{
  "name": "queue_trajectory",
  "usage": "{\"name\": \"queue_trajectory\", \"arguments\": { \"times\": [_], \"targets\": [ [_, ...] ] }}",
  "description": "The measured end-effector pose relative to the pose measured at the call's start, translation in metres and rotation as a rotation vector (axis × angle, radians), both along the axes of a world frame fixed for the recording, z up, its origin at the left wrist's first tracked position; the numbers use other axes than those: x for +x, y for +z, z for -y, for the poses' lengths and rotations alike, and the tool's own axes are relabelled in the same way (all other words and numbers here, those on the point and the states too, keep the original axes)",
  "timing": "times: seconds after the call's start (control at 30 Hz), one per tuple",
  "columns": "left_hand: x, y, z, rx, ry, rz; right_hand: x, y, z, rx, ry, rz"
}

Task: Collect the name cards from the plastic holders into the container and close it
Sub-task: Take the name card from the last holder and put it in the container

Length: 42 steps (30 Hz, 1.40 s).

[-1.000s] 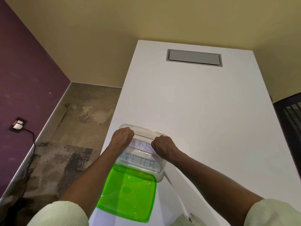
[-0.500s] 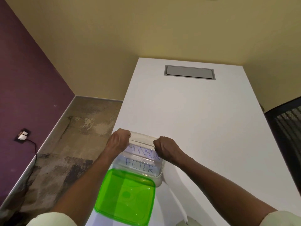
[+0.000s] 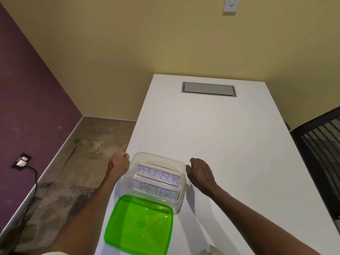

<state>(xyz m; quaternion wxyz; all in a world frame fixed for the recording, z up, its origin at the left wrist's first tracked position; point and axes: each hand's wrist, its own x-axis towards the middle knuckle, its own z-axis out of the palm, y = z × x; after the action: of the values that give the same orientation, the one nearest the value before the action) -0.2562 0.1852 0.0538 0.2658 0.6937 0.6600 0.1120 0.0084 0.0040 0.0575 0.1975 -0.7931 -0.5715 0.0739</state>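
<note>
Both name cards are in: PHUNSUK card point(image 3: 158, 174) and PETER card point(image 3: 156, 192) lie side by side inside the clear container point(image 3: 137, 159), which sits near the left edge of the white table point(image 3: 220, 137). So collecting looks done; closing is what's left. The green lid point(image 3: 139, 225) lies upside down just in front of the container, overlapping its near rim. Your left hand point(image 3: 118, 163) is loosely curled beside the left wall, holding nothing, and your right hand point(image 3: 200, 172) is relaxed and empty off the right wall. Next you'd need to grab that lid, flip it, line up the corners and press down.
</note>
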Motion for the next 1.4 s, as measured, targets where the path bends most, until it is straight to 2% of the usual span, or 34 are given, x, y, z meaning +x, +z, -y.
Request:
{"name": "queue_trajectory", "arguments": {
  "times": [0.3, 0.43, 0.63, 0.83, 1.1, 1.4],
  "targets": [
    [-0.012, -0.012, 0.010, -0.067, 0.023, 0.034, -0.006, -0.013, 0.006, -0.356, -0.388, -0.539],
    [-0.014, -0.013, 0.015, -0.119, 0.009, 0.074, -0.016, -0.015, 0.012, -0.360, -0.455, -0.786],
    [-0.013, -0.016, 0.018, -0.157, 0.058, 0.177, -0.028, -0.019, 0.016, -0.278, -0.525, -1.021],
    [-0.013, -0.018, 0.020, -0.153, 0.123, 0.259, -0.033, -0.021, 0.014, -0.220, -0.535, -1.043],
    [-0.003, -0.015, 0.024, -0.084, 0.199, 0.293, -0.030, -0.018, 0.012, -0.192, -0.484, -0.949],
    [0.028, 0.008, 0.032, -0.110, 0.234, 0.397, 0.009, 0.008, 0.025, -0.111, -0.460, -0.930]
  ]
}}
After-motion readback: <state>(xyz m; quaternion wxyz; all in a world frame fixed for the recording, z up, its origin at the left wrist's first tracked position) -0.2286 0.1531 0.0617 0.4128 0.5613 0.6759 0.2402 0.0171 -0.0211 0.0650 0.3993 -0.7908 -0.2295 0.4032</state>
